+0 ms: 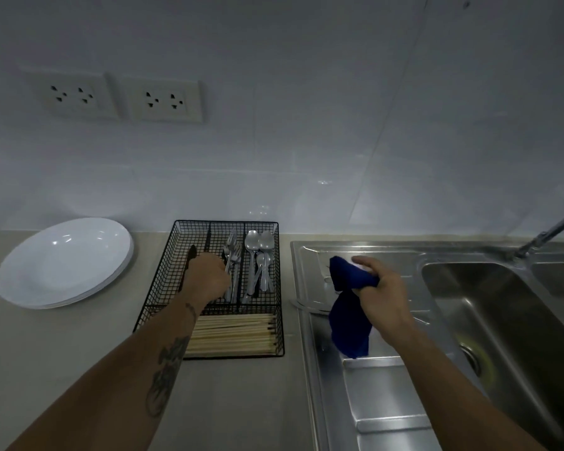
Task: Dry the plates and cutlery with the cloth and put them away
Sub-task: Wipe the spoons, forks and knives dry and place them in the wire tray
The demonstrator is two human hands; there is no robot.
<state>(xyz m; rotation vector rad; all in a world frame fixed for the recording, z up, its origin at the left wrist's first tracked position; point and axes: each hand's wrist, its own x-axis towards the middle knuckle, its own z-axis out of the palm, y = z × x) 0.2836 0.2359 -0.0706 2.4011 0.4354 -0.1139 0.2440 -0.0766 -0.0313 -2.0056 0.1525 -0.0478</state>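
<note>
Grip on the left: our left hand (209, 276) was down in the black wire caddy (163, 271), fingers curled over the knife/fork section, but we couldn't tell whether it actually held a piece or had just let one go, since the knuckles hid the fingertips. Grip on the right: our right hand (380, 289) was closed round the blue cloth (349, 320), bunched at the top w/ the rest hanging limp over the sink drainboard (388, 385). Forks (233, 255) and spoons (258, 252) lay in their own compartments, chopsticks (232, 333) in the front one; a dark knife handle (192, 252) showed just beyond the left hand. White plates (62, 262) sat stacked on the surface (79, 353), well left of the caddy. We judged the cutlery light, stiff and slick if damp, so best taken by the handles, not the tines or blade. Plates looked smooth, prob. breakable; we'd take them by the rim w/ the cloth beneath. Cloth itself soft and floppy, fine to grab anywhere.
</note>
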